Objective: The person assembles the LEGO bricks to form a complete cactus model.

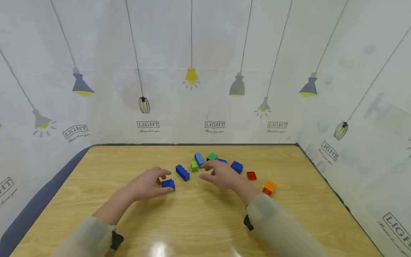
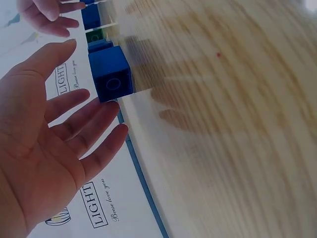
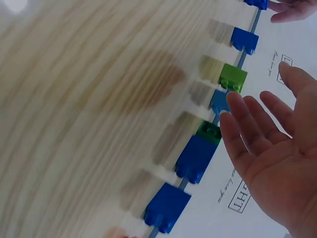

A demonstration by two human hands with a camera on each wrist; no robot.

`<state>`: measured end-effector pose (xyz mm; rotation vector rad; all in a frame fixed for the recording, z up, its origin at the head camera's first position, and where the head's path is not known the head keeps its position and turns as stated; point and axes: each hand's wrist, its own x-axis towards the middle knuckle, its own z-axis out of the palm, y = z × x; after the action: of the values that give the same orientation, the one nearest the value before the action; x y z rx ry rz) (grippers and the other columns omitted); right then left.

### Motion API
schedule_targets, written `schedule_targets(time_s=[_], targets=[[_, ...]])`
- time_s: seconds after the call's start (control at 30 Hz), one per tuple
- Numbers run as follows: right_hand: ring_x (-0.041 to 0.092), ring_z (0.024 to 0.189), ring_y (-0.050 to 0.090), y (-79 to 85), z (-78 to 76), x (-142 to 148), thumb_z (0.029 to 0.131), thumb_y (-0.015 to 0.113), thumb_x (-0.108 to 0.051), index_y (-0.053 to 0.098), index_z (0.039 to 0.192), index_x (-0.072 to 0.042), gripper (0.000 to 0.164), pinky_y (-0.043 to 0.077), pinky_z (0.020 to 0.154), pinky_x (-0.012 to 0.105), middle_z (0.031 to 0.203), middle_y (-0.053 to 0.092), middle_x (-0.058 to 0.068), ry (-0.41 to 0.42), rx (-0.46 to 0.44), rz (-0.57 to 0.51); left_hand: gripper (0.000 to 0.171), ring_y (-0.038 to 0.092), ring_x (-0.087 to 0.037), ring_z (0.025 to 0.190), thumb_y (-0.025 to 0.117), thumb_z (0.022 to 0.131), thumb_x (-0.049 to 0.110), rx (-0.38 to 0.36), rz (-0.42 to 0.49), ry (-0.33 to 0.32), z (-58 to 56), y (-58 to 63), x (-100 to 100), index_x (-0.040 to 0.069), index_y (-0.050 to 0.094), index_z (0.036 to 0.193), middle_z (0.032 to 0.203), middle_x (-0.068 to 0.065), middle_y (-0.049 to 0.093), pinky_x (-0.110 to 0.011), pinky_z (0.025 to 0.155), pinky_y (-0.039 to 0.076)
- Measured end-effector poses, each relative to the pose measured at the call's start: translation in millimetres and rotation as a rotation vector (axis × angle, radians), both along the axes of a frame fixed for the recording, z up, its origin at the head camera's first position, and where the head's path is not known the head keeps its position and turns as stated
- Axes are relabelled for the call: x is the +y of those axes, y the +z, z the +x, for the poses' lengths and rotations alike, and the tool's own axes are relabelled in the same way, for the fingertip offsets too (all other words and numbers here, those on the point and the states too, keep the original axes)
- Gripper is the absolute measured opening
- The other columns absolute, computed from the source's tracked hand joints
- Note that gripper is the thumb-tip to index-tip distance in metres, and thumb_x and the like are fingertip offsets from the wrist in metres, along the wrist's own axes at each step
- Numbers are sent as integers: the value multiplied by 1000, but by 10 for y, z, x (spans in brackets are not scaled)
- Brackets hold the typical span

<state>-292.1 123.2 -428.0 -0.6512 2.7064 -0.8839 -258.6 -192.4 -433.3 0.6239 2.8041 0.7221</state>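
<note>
My left hand (image 1: pixel 147 184) reaches round a blue toy building brick (image 1: pixel 167 184), thumb on the near side and fingers on the far side. In the left wrist view its fingers are loosely bent beside that brick (image 2: pixel 111 74); whether a fingertip touches it I cannot tell. My right hand (image 1: pixel 222 175) hovers over the table with thumb and fingers parted and holds nothing. Nearest to it are a lime green brick (image 1: pixel 194 166), a light blue brick (image 1: pixel 199 160) and a dark green brick (image 1: pixel 212 157). Behind that hand, another blue brick (image 1: pixel 222 161) is partly hidden.
A long blue brick (image 1: pixel 182 172) lies between the hands. Farther right on the wooden table (image 1: pixel 192 228) are a blue brick (image 1: pixel 237 167), a flat red brick (image 1: pixel 251 175) and an orange brick (image 1: pixel 269 187). A lamp-printed wall covering (image 1: pixel 173 107) rises behind the table edge.
</note>
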Motion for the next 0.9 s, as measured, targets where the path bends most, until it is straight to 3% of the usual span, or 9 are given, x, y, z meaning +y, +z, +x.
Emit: schedule_targets(time_s=[0.17, 0.37, 0.6, 0.77, 0.9], targets=[[29, 120, 72, -39, -31, -244, 109, 71, -32, 67, 146, -8, 44, 62, 105, 49, 143, 70, 14, 35, -16, -21, 63, 66, -18, 101, 86, 96, 41, -26, 11, -12, -38, -50, 1, 4, 68, 144, 123, -9, 73, -43, 91, 62], [26, 127, 69, -82, -67, -468, 109, 71, -26, 67, 151, -19, 43, 60, 107, 46, 152, 68, 6, 81, -27, -24, 48, 66, -16, 99, 84, 98, 34, -55, 19, -5, -80, -110, -7, 9, 73, 138, 117, -5, 74, -39, 90, 62], [20, 113, 72, -118, -99, -653, 108, 73, -30, 65, 154, -26, 47, 62, 99, 40, 157, 64, 2, 96, 3, 50, 42, 68, -17, 104, 81, 101, 27, -67, 43, -20, -102, -138, -15, 8, 74, 138, 117, -3, 75, -45, 95, 63], [25, 143, 62, -167, -131, -719, 108, 72, -30, 67, 152, -25, 44, 54, 119, 45, 159, 62, 4, 96, 15, 84, 42, 67, -16, 103, 81, 101, 26, -65, 53, -25, -110, -145, -12, 8, 73, 138, 117, -3, 75, -43, 94, 63], [27, 153, 54, -181, -142, -725, 109, 71, -28, 68, 150, -22, 42, 46, 128, 47, 160, 62, 5, 104, 0, 73, 42, 67, -15, 101, 80, 102, 26, -53, 56, -44, -116, -133, -6, 7, 73, 139, 116, -2, 75, -40, 89, 62]])
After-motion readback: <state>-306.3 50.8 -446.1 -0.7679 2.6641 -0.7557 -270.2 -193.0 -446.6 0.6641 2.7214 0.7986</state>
